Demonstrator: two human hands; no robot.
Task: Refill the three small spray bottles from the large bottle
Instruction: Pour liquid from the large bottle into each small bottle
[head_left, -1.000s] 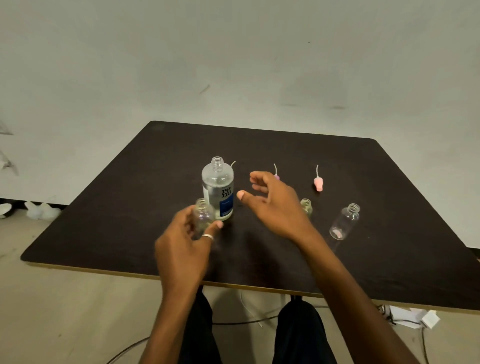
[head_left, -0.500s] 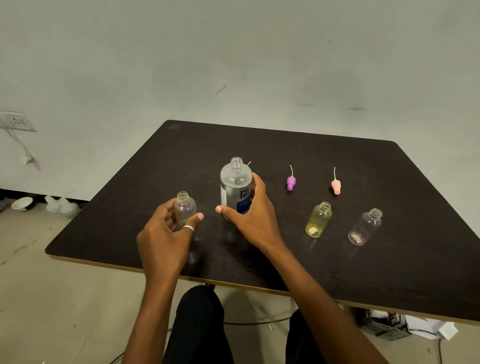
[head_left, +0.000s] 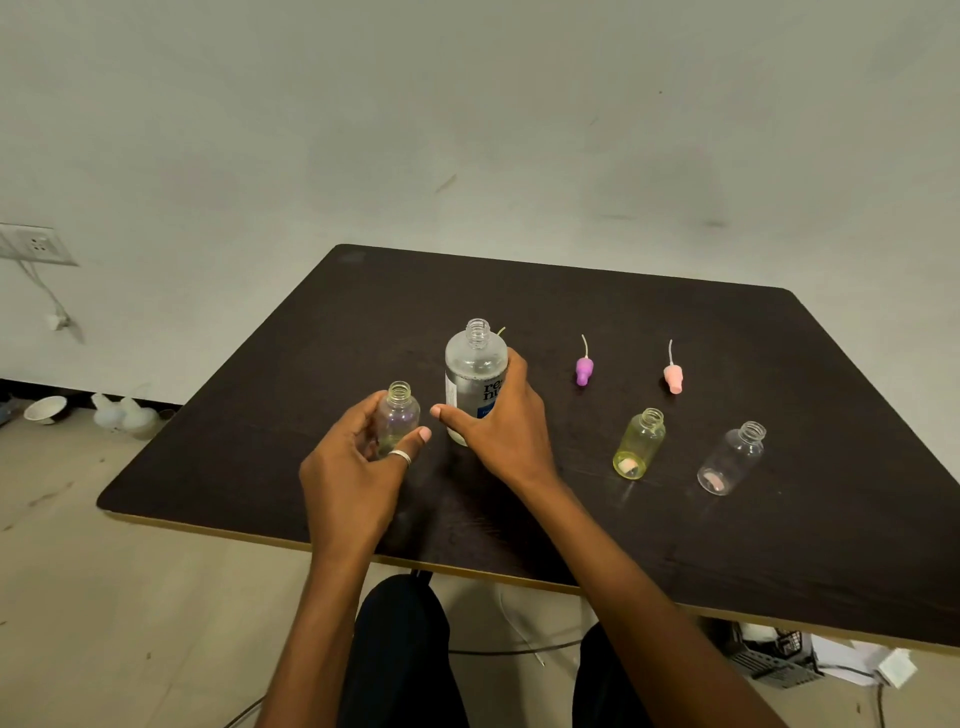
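The large bottle (head_left: 475, 374) has a label reading "re" over "nu" in dark letters above a blue band. The rest of it is hidden by the right hand (head_left: 498, 428), which wraps round the bottle's lower body as it stands uncapped on the table (head_left: 727, 545). Just left of it, the left hand (head_left: 353, 467) grips a small uncapped bottle (head_left: 397, 418). Right of the right hand sit a yellow small bottle (head_left: 639, 444) and a clear small bottle (head_left: 732, 457), and beyond them lie a purple spray cap (head_left: 584, 370) and a pink spray cap (head_left: 673, 377).
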